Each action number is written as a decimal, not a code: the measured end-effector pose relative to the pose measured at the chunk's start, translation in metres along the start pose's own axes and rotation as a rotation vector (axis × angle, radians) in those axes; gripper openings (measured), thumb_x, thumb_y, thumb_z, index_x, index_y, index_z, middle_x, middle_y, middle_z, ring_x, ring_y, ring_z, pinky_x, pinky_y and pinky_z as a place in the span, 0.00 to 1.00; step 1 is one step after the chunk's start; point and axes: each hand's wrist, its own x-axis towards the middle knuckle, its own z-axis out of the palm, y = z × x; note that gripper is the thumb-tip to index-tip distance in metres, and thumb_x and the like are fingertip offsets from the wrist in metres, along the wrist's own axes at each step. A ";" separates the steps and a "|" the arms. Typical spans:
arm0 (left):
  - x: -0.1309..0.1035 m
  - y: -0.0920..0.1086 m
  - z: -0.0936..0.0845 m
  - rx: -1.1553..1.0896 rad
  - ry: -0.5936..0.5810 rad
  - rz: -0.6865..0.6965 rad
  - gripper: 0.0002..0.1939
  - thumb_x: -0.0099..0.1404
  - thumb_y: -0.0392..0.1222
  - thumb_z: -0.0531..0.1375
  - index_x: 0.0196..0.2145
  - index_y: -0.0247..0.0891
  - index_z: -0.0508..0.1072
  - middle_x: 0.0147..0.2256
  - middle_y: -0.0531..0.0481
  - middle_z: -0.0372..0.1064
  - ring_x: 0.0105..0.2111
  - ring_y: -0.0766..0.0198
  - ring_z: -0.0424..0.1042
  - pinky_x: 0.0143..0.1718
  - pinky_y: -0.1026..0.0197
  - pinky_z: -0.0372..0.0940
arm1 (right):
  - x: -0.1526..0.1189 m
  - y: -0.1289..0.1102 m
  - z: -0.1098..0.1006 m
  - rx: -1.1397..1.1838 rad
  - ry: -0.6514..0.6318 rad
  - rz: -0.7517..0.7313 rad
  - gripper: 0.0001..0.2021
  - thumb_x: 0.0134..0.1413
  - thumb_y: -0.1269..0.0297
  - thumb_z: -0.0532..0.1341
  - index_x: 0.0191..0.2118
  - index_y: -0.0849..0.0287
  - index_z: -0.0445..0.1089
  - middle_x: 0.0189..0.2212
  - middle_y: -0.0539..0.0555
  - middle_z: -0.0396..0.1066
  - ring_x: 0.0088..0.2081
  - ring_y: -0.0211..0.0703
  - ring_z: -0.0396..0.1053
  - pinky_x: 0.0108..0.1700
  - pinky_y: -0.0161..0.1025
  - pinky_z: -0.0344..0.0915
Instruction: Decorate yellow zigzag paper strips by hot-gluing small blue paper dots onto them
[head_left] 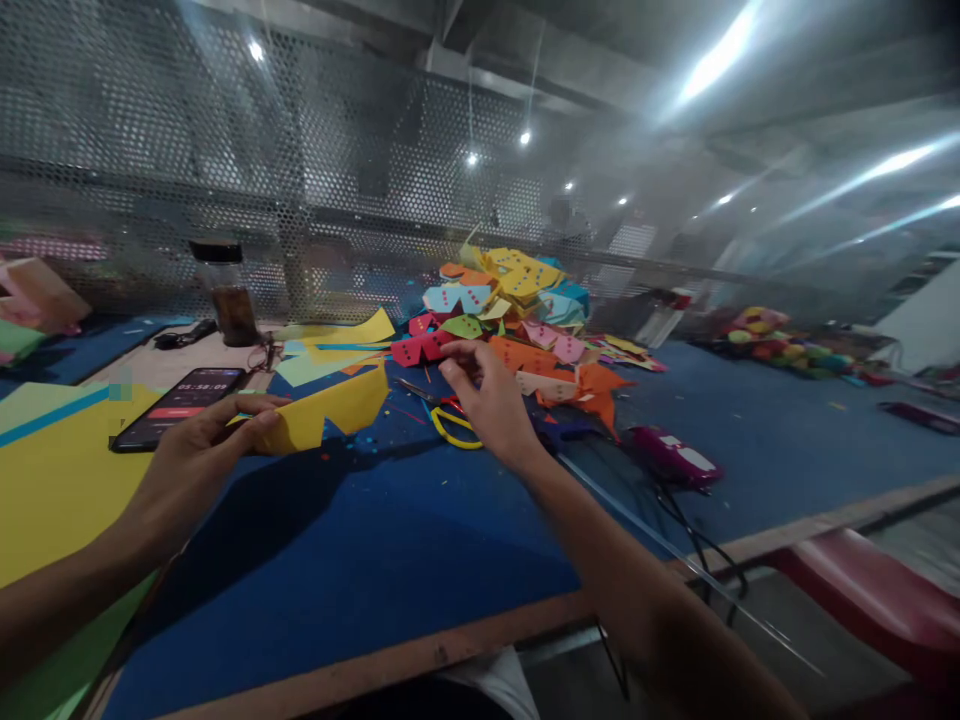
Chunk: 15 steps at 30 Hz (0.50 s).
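Note:
My left hand (217, 440) pinches the left end of a yellow paper piece (330, 408) with notches cut in its lower edge, held above the blue table (352, 560). My right hand (484, 390) has its fingertips at the right end of a red dotted paper piece (418, 349), thumb and forefinger close together; whether it grips that piece is unclear. Just left of my right hand lie scissors with yellow and red handles (456, 428). Behind it rises a pile of colourful cut papers, with yellow dotted pieces (521, 275) on top and orange ones (596, 392) at the right.
Yellow sheets (67, 490) and a phone (180, 408) lie at the left, with a dark-lidded jar (231, 300) behind. A purple device (673, 455) with cables lies at the right. Colourful small items (780, 345) sit farther off, and a red chair (874, 595) stands beyond the table edge.

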 end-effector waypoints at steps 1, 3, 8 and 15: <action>0.000 0.000 0.000 -0.003 0.012 -0.006 0.22 0.56 0.63 0.69 0.36 0.41 0.81 0.48 0.47 0.82 0.43 0.51 0.78 0.43 0.57 0.76 | -0.001 0.006 -0.004 -0.068 -0.037 0.006 0.10 0.68 0.66 0.56 0.51 0.59 0.69 0.48 0.58 0.76 0.50 0.45 0.74 0.54 0.43 0.68; 0.002 -0.002 0.000 -0.002 0.035 -0.018 0.23 0.56 0.63 0.69 0.37 0.41 0.81 0.45 0.49 0.82 0.42 0.51 0.79 0.45 0.54 0.76 | -0.004 0.020 -0.009 -0.228 -0.124 0.031 0.08 0.64 0.70 0.60 0.48 0.59 0.72 0.45 0.58 0.77 0.49 0.48 0.74 0.54 0.45 0.68; 0.002 -0.003 0.000 0.002 0.060 -0.017 0.20 0.56 0.62 0.69 0.36 0.43 0.81 0.42 0.53 0.82 0.40 0.53 0.78 0.43 0.54 0.76 | -0.017 0.045 -0.004 -0.571 -0.295 0.092 0.07 0.61 0.71 0.64 0.45 0.62 0.75 0.48 0.66 0.76 0.53 0.59 0.72 0.54 0.49 0.66; 0.002 0.004 0.002 0.040 0.102 -0.069 0.24 0.51 0.66 0.68 0.33 0.43 0.80 0.43 0.51 0.81 0.38 0.54 0.78 0.40 0.55 0.76 | -0.018 0.046 0.002 -0.737 -0.406 0.094 0.14 0.63 0.68 0.62 0.53 0.63 0.72 0.50 0.66 0.74 0.53 0.58 0.72 0.51 0.45 0.67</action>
